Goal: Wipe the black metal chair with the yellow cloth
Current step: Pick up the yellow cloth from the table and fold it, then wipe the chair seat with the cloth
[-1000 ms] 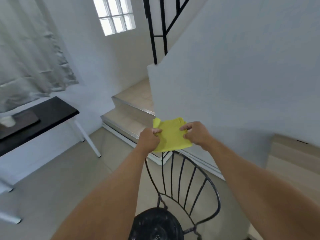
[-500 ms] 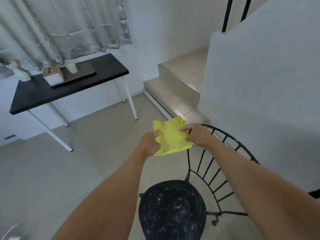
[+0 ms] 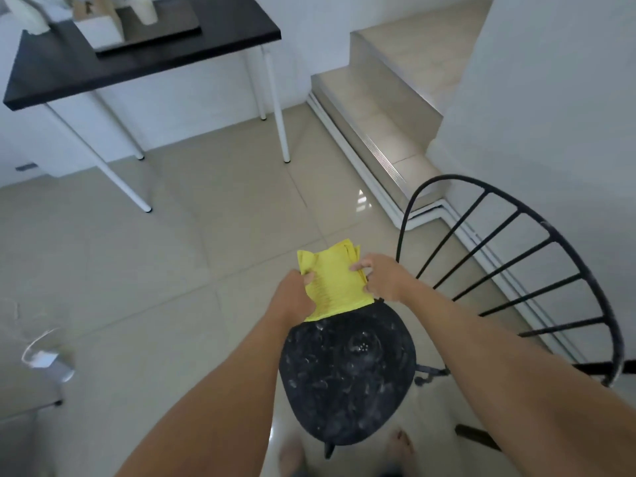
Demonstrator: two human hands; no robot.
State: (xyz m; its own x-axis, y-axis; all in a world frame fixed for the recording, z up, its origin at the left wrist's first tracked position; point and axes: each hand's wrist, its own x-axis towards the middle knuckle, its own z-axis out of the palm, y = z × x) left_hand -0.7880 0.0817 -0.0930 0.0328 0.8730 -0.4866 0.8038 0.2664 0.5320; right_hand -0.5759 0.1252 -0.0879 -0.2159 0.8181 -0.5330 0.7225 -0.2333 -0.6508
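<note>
A folded yellow cloth point(image 3: 332, 280) is held in the air between both hands, just above the far edge of the chair seat. My left hand point(image 3: 294, 294) grips its left side and my right hand point(image 3: 382, 278) pinches its right edge. The black metal chair point(image 3: 347, 376) stands directly below me. Its round seat is dusty with pale smudges. The curved backrest with thin black spokes point(image 3: 516, 270) rises to the right of my right arm.
A black-topped table with white legs point(image 3: 144, 60) stands at the upper left, carrying a tray and small items. Tiled steps point(image 3: 389, 108) climb at the upper right beside a white wall. My bare feet point(image 3: 401, 445) show beneath the seat. A white object lies at the left edge.
The view has tilted down, so the whole seat and backrest now show. Both hands still hold the cloth, now low over the seat's far edge.
</note>
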